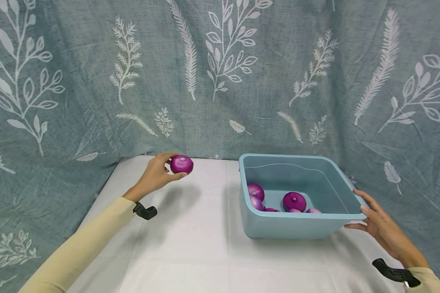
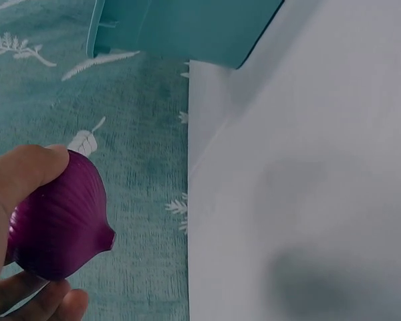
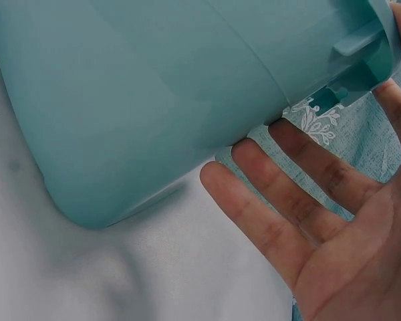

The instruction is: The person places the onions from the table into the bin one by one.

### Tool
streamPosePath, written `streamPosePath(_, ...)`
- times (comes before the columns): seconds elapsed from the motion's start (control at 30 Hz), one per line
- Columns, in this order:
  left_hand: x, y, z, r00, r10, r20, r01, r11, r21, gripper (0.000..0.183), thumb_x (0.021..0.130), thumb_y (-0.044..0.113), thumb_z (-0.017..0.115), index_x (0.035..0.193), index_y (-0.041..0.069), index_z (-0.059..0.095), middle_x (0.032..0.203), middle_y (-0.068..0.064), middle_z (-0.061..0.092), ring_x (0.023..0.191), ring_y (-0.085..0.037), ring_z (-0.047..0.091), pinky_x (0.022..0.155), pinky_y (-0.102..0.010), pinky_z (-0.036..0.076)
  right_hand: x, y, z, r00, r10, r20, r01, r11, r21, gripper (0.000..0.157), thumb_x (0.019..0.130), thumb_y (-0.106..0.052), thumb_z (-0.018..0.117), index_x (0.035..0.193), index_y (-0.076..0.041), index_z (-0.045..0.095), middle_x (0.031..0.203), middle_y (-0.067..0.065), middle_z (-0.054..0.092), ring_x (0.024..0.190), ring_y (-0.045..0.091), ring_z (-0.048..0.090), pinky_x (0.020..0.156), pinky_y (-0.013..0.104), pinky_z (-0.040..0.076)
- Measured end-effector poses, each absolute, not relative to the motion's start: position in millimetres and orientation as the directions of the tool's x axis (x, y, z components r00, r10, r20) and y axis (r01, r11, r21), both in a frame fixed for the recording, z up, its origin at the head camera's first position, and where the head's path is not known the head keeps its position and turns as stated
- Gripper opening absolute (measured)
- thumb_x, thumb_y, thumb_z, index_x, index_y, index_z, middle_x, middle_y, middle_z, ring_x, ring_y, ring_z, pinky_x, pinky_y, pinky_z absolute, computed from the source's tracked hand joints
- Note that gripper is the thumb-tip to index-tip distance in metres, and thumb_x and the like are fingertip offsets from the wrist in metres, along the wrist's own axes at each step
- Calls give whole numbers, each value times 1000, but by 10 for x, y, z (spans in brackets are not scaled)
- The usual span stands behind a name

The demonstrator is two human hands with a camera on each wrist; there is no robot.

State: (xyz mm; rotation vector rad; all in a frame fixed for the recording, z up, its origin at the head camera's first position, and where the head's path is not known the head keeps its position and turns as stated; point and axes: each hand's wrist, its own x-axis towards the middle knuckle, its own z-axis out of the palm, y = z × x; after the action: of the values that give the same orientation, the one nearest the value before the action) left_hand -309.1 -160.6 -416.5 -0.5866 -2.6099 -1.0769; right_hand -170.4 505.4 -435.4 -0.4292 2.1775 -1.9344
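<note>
In the head view my left hand (image 1: 157, 173) pinches a purple onion (image 1: 181, 164) between thumb and fingers, raised over the white table. Close up in the left wrist view, the onion (image 2: 63, 217) shows its pointed tip turned away from the palm. A light blue plastic bin (image 1: 286, 226) stands to the right, holding several purple onions, one of them a round onion (image 1: 294, 202) near its middle. At the bin's right front corner, my right hand (image 1: 383, 230) touches the rim. Its fingers (image 3: 254, 207) reach out fairly straight along the bin's outer wall (image 3: 134, 114) in the right wrist view.
A white-covered table (image 1: 190, 244) lies under the bin and both hands. Behind it hangs a blue-green cloth (image 1: 205, 122) with white leaf prints. Some onions are partly hidden by the bin's near and left walls.
</note>
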Motion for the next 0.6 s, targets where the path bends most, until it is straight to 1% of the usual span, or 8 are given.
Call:
streamPosePath(0.1,-3078,-1532,-4134,-876,281,393,477,631,612,71,79,34,91,137,6,62,132,-16,61,94,-28,65,78,-38,58,-1705,5050,-4352,-938,-344,43,-81,98,-992,58,114,-13,24,166,-29,5,146,-14,39,120,10,64,88,43,59)
streamPosePath(0.2,-3066,-1456,-4109,-867,297,400,494,615,615,70,79,34,91,135,5,62,129,-14,62,93,-28,64,77,-38,58,-1700,5054,-4356,-933,-357,50,-85,83,-993,58,114,-12,24,166,-29,4,146,-14,38,120,10,64,88,43,59)
streamPosePath(0.43,-3014,-1278,-4056,-837,343,427,547,569,614,71,79,35,92,136,5,63,127,-12,63,92,-28,64,77,-41,59,-1698,5066,-4361,-929,-366,59,-94,81,-992,58,114,-11,23,166,-28,3,147,-14,39,121,10,63,88,43,59)
streamPosePath(0.57,-2975,-1165,-4009,-817,365,447,576,549,606,70,79,36,92,135,6,63,127,-10,64,93,-27,63,76,-41,59,-1699,5055,-4351,-939,-339,53,-90,94,-992,58,114,-12,24,166,-26,3,147,-14,41,120,11,64,88,44,59)
streamPosePath(0.6,-2967,-1137,-3993,-812,370,451,583,546,601,70,79,37,91,135,6,64,127,-10,64,94,-26,63,75,-39,58,-1698,5051,-4349,-942,-330,51,-88,100,-991,58,114,-12,25,166,-26,4,147,-14,42,119,11,64,88,44,59)
